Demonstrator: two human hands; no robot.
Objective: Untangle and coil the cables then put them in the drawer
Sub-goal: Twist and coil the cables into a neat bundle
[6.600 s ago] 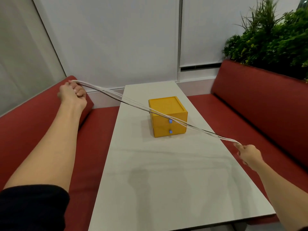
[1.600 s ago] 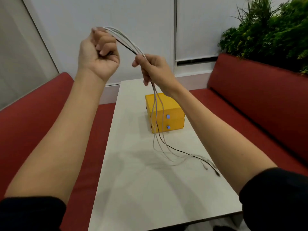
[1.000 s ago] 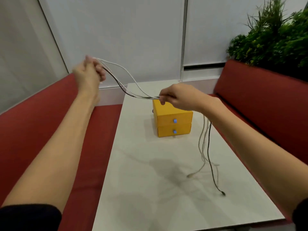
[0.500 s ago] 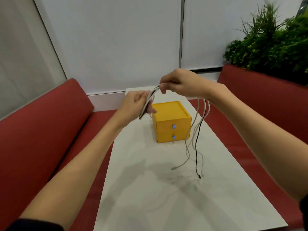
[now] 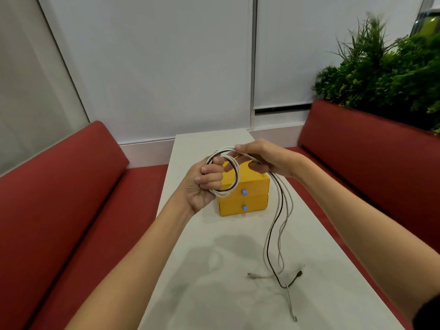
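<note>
Several white cables and one black cable (image 5: 278,225) run together as one bundle. My left hand (image 5: 202,184) grips a small round loop of that bundle, just in front of the yellow drawer box (image 5: 252,198). My right hand (image 5: 259,158) holds the bundle at the top of the loop, fingers curled over it. From there the loose lengths hang down to the table (image 5: 214,294), and their plug ends lie on it at the lower right. The box has two drawers with blue knobs, both closed.
Red bench seats (image 5: 59,198) run along both sides of the narrow white table. A green plant (image 5: 385,70) stands behind the right backrest. White wall panels close off the far end.
The bundle was stretched wide between both hands, then gathered. My hands have come together and one loop now sits in my left hand, while the loose ends trail on the table.
</note>
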